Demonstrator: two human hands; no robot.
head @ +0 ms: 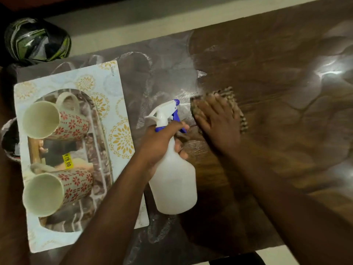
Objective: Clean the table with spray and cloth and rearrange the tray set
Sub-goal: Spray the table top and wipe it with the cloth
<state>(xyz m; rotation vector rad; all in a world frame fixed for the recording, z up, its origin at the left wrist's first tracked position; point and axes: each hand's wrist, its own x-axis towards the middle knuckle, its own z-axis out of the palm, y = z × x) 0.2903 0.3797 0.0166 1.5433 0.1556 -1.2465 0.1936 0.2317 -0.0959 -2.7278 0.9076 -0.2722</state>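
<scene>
1. Spray bottle [174,175]: white, see-through plastic with a white head and a blue trigger and nozzle tip. It is held near the middle of the view, tilted, its nozzle aimed toward the far side of the surface [277,77].
2. Cloth [236,104]: striped in dark and pale bands, pressed flat on the wood just beyond the nozzle. Its edges are blurred.
3. Surface: dark brown wood grain under a shiny clear cover that wrinkles and throws a bright glare at the right.
4. Tray [118,119]: a pale rectangle with gold flower prints, a yellow price sticker and a pictured middle panel, lying on the left part of the surface.
5. Near mug [57,192] and far mug [55,121]: cream inside, red flower pattern outside. Both lie on their sides on the tray, mouths toward the left, well apart from each other.
6. Helmet [37,40]: dark with green and white markings, at the far left corner beyond the tray.
7. Left hand [162,142]: fingers wrapped around the bottle's neck, with one reaching forward by the trigger. The forearm crosses over the tray's right edge.
8. Right hand [217,121]: fingers stretched out and spread, palm down on the cloth, pinning it to the wood without curling around it.
</scene>
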